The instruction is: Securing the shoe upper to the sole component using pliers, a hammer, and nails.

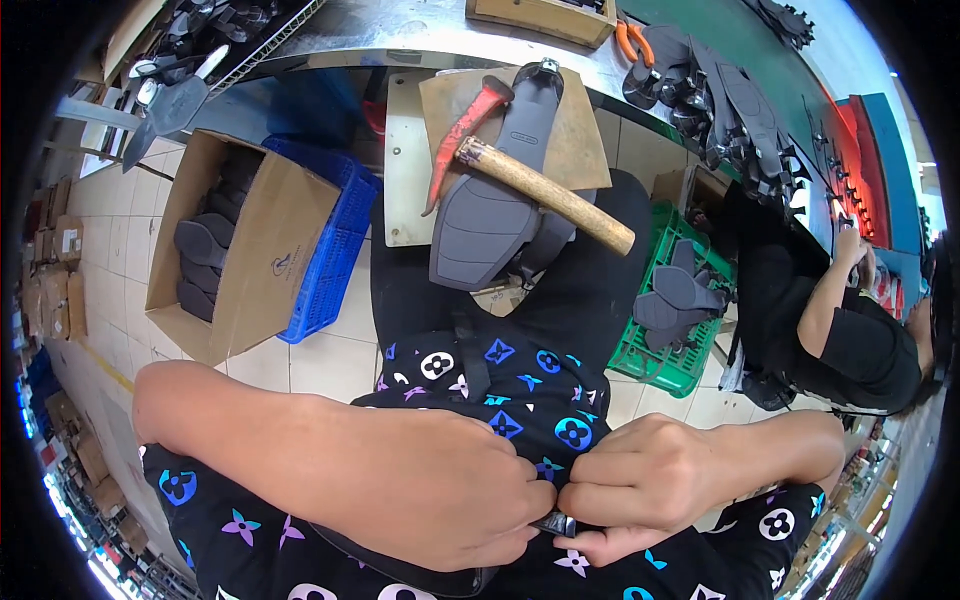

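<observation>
Both hands are closed and nearly touch in front of my waist. My left hand (470, 505) and my right hand (640, 480) pinch a small shiny dark piece (556, 523) between them; the fingers hide most of it, so its kind is unclear. A black strap or pouch edge (420, 575) runs beneath my left wrist. Beyond the hands, a dark grey, sole-shaped piece (490, 225) with a metal clasp at its far end lies on a tan board (590, 150) above my lap. Across it rests a hammer (550, 195) with a red head and wooden handle.
At left stands a cardboard box (285, 255) of dark grey parts beside a blue crate (345, 255). A green crate (665, 370) with similar parts stands at right, near a seated co-worker (850, 335). Orange-handled pliers (635, 45) and more parts lie on the metal bench (420, 30).
</observation>
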{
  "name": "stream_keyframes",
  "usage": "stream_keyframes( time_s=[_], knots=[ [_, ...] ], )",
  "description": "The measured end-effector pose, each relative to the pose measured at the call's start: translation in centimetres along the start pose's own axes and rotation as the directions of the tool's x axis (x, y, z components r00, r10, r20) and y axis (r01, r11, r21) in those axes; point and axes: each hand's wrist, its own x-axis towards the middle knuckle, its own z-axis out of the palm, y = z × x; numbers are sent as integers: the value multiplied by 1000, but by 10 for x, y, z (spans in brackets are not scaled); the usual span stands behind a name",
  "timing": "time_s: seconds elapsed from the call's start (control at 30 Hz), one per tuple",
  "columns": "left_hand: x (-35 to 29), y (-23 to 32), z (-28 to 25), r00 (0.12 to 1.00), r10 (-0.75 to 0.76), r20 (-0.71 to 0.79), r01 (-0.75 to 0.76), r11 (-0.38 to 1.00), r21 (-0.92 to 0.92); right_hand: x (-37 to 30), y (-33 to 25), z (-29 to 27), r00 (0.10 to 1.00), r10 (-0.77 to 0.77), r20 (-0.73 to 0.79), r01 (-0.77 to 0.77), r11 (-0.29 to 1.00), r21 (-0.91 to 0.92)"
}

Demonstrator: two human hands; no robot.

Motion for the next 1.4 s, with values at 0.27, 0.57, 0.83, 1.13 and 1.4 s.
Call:
stream_keyframes(
  time_s=[0.27,0.57,0.83,1.13,1.4],
  knots=[
    [1,3,-1,999,-47,14,47,999,-10,-1,7,0,999,-46,-15,46,999,28],
    [6,3,-2,998,-64,-1,63,996,-62,-7,7,-2,999,-36,-9,37,999,28],
    [9,9,-7,997,-80,-9,79,992,-102,-11,8,-1,999,-40,-29,41,998,44],
    [4,-6,-32,934,-272,-230,317,929,188,-6,50,-42,989,139,-42,-143,980,-136],
    [-2,-6,-31,773,-303,-557,577,701,419,11,214,-215,487,49,-872,-810,398,-430]
  ],
)
